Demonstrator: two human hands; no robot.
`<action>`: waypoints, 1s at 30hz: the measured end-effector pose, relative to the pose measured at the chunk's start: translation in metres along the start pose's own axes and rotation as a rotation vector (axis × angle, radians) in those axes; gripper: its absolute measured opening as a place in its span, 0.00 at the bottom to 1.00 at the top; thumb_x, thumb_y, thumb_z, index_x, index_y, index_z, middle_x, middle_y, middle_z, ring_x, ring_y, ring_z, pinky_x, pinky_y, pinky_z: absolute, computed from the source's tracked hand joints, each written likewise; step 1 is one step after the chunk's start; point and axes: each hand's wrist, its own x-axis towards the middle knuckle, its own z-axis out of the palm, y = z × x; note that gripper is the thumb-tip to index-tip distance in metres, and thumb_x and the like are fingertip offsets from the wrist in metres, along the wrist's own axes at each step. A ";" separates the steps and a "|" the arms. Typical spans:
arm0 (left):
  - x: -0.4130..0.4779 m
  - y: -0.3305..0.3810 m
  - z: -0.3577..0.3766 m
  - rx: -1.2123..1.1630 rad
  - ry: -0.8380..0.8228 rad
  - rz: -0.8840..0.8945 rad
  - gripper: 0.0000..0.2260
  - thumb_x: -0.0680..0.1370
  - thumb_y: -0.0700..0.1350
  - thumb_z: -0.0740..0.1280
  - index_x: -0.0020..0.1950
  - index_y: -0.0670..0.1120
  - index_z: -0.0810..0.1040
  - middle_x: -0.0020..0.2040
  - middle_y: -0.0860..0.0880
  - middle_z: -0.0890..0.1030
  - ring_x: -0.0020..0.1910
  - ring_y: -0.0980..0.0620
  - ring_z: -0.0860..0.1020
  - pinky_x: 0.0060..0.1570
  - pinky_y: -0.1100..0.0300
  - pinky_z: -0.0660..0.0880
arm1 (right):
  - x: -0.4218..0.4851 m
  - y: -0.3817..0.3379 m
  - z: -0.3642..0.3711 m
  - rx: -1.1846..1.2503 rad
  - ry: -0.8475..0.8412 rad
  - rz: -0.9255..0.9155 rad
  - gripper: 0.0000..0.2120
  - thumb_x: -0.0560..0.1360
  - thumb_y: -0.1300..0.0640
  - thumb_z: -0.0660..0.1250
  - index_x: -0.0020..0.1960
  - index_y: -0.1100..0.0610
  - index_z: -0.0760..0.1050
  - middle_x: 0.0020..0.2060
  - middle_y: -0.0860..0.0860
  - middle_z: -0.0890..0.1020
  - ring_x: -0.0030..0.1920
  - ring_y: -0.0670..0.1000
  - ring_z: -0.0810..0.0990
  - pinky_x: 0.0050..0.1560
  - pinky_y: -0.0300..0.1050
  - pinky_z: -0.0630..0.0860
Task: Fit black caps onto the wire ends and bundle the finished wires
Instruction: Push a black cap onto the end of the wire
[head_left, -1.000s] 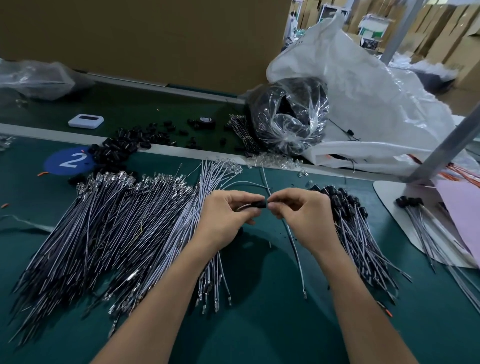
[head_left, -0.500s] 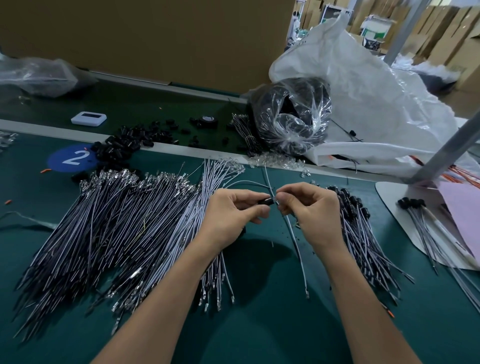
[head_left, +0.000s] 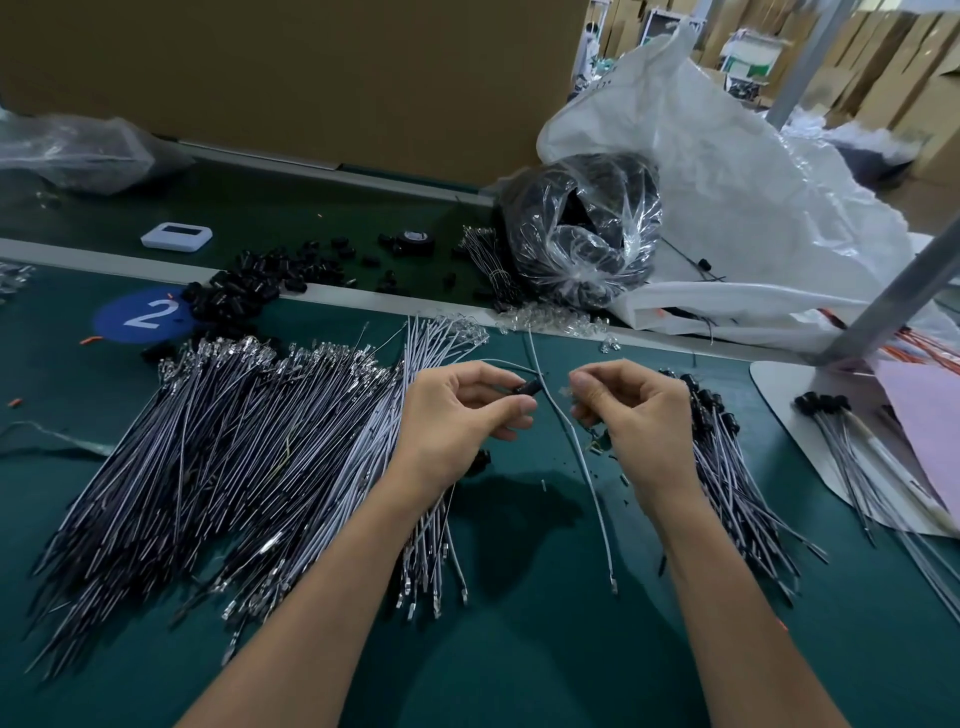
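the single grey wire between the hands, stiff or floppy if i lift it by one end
Probably semi-floppy: the grey wire bends in a soft curve without kinks, so it should droop rather than stand straight. Likely very light, being so thin. Its metal terminal might snag on the pile of uncapped wires.

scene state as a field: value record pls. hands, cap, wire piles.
left hand: pinches a black cap between thumb and fingers
right hand: fingers curled, apart from the cap; unclear if it holds anything
wire: single grey one, runs down between the hands
uncapped wires: large pile on the green mat, left of the left hand
capped wires: smaller pile beside the right hand
loose caps: heap by the blue "2" marker
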 end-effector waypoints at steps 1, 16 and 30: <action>0.000 0.000 -0.001 -0.021 0.024 0.000 0.06 0.70 0.33 0.75 0.43 0.42 0.82 0.35 0.43 0.85 0.34 0.47 0.84 0.32 0.61 0.80 | 0.000 0.003 0.002 -0.106 -0.014 -0.004 0.03 0.71 0.63 0.74 0.41 0.56 0.84 0.31 0.49 0.84 0.31 0.46 0.80 0.37 0.39 0.78; 0.003 -0.004 -0.002 0.055 0.014 -0.042 0.07 0.71 0.31 0.74 0.46 0.40 0.83 0.36 0.44 0.85 0.34 0.50 0.84 0.35 0.61 0.80 | -0.004 0.001 0.010 -0.122 -0.060 -0.089 0.14 0.74 0.70 0.69 0.50 0.53 0.83 0.42 0.49 0.83 0.40 0.45 0.81 0.45 0.36 0.78; 0.002 -0.003 -0.003 0.092 -0.024 -0.019 0.11 0.69 0.30 0.75 0.44 0.46 0.84 0.35 0.48 0.85 0.34 0.52 0.83 0.37 0.62 0.80 | -0.006 0.000 0.011 -0.140 -0.130 -0.101 0.15 0.70 0.68 0.74 0.40 0.46 0.81 0.34 0.44 0.84 0.35 0.44 0.82 0.42 0.38 0.79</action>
